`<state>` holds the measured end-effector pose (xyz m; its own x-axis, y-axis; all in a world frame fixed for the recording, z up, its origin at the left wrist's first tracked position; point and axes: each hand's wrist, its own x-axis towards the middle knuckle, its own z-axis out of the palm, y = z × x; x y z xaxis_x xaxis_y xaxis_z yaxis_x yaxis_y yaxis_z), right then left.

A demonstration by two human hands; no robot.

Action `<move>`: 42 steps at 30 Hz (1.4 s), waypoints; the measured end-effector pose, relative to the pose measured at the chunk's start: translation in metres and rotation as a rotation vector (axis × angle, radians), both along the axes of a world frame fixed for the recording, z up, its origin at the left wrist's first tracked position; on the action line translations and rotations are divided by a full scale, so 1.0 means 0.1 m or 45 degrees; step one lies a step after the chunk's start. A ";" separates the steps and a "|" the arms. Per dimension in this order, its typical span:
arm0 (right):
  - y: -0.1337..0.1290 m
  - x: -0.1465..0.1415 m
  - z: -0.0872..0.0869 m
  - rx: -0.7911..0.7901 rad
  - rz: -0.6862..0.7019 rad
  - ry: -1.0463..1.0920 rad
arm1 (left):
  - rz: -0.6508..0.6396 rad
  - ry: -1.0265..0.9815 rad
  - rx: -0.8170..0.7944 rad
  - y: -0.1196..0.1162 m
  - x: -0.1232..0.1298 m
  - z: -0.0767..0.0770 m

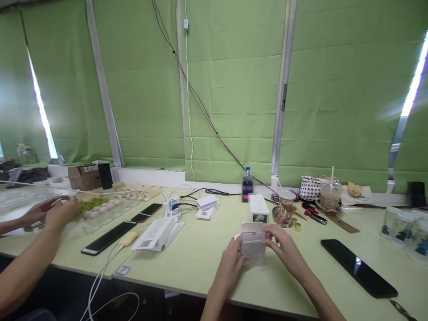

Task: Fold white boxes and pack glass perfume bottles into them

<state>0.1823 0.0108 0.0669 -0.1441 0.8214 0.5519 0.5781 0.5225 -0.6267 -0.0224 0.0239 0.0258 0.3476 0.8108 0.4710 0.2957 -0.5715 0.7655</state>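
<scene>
One long worktop (200,256) has, near its front edge, the left hand (231,258) and right hand (283,243) holding a small pale carton (254,250) upright between them. Too firm a squeeze could buckle the carton, or a careless pull tear its raised flap (252,227), though the fold is hard to make out.

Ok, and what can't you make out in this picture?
All in the head view:
Inside of the white box between the left hand and right hand: hidden by its near side.
Bottle label: blurred out.
What the co-worker's hands hold: covered by fingers, blurred.
Thin item at lower right: cut off by the bottom edge.
</scene>
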 end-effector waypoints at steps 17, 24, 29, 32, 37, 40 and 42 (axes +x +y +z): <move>-0.08 -0.03 0.07 -0.048 0.206 0.009 | -0.177 -0.359 -0.198 0.02 0.02 0.05; -0.04 -0.11 0.00 -0.032 0.128 -0.057 | 0.002 -0.416 -0.109 0.06 0.16 0.10; -0.06 -0.15 0.01 0.060 0.092 -0.083 | 0.162 -0.314 0.007 0.06 0.19 0.08; -0.05 -0.13 0.02 0.065 0.115 -0.137 | 0.215 -0.268 0.053 0.06 0.22 0.06; -0.02 -0.14 -0.04 0.207 -0.031 -0.295 | 0.234 -0.220 0.103 0.04 0.28 0.04; 0.02 -0.17 -0.11 0.288 -0.120 -0.313 | 0.236 -0.206 0.109 0.05 0.29 0.03; 0.03 -0.20 -0.14 0.305 -0.145 -0.291 | 0.232 -0.185 0.091 0.07 0.28 0.02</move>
